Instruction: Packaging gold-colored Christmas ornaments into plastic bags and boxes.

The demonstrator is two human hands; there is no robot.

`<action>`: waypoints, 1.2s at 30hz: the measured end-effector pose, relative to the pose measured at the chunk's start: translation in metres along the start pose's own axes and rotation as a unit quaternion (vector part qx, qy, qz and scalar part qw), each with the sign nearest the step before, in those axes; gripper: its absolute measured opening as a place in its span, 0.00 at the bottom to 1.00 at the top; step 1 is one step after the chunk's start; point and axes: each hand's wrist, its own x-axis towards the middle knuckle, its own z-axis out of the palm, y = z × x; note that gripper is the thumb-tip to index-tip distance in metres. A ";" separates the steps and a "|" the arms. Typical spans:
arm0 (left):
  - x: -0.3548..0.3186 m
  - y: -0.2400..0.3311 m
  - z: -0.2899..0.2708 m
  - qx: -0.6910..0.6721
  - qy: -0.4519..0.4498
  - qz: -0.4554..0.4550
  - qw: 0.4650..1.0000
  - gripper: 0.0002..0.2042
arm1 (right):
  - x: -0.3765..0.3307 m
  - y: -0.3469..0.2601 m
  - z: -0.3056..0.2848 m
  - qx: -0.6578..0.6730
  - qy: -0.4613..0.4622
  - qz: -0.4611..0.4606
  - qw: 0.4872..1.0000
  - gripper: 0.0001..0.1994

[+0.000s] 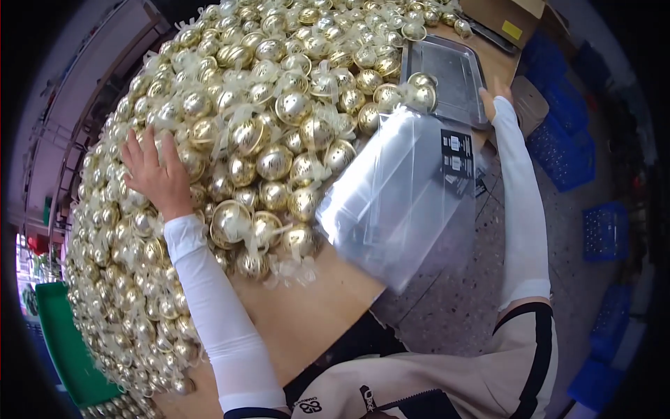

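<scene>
Gold ball ornaments [273, 162] with pale sheer ribbons lie heaped over the table. Over the heap's left part, my left hand [157, 173] is open, fingers spread and palm down, holding nothing. At the right, my right hand [494, 99] grips the side rim of a grey metal tray [457, 64], though some of its fingers are hidden. A few gold balls sit at the tray's near left corner. A stack of clear plastic bags [398, 199] with black labels overlaps the tray's near end and hangs past the table edge.
A cardboard box [513, 17] stands at the far right, beside a dark flat object. Blue perforated crates [564, 150] are on the floor to the right. A green bin [70, 346] is at the lower left. Bare brown tabletop [300, 307] shows near me.
</scene>
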 end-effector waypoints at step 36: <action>-0.180 0.045 -0.210 -0.026 -0.330 0.170 0.928 0.25 | -0.120 -0.210 -0.134 -0.288 -0.367 0.012 0.884 0.20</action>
